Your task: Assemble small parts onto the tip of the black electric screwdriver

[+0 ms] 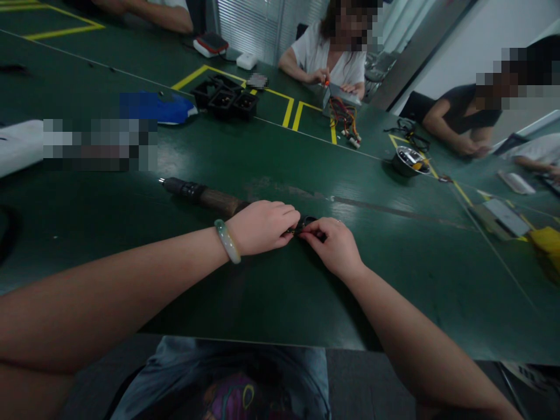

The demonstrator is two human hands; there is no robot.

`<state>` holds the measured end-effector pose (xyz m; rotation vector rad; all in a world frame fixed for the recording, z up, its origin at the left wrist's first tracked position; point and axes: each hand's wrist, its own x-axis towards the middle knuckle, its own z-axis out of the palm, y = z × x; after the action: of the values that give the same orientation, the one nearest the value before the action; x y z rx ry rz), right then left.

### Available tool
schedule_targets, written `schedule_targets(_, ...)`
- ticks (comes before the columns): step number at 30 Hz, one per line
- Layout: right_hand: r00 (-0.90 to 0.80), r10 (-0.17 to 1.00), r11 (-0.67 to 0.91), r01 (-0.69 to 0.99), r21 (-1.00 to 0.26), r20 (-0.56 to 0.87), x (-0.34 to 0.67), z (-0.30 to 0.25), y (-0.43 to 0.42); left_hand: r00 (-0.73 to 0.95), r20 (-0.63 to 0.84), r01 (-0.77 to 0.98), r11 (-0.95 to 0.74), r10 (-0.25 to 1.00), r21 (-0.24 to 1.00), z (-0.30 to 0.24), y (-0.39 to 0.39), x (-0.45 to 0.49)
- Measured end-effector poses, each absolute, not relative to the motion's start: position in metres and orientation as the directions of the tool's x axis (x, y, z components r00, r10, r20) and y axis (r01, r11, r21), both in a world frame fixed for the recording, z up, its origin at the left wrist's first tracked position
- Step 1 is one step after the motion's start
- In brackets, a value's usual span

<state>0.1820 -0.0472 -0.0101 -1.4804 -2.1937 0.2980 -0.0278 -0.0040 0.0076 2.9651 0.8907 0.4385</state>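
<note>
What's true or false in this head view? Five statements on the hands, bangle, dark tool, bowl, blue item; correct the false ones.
1. The bangle is on the left wrist. True.
2. The left hand and right hand are wide apart. False: their fingertips are close together, by a small dark part.
3. The long dark tool points its tip at the right hand. False: leftward, away from both hands.
4. The round bowl is right of the coloured wires. True.
5. The blue item is left of the black parts. True.

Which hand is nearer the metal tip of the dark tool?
Left. The left hand covers part of the dark tool, back from the metal tip; the right hand is farther from the tip, just right of the left.
</note>
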Motion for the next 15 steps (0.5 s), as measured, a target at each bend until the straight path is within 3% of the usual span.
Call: schedule_targets(15,-0.239,0.941,0.329,0.808,-0.489,0.239,0.1791,-0.0127,-0.0466,0.804,0.256,0.534,-0.841,0.537,0.087,0.0049,-0.0021,-0.0281)
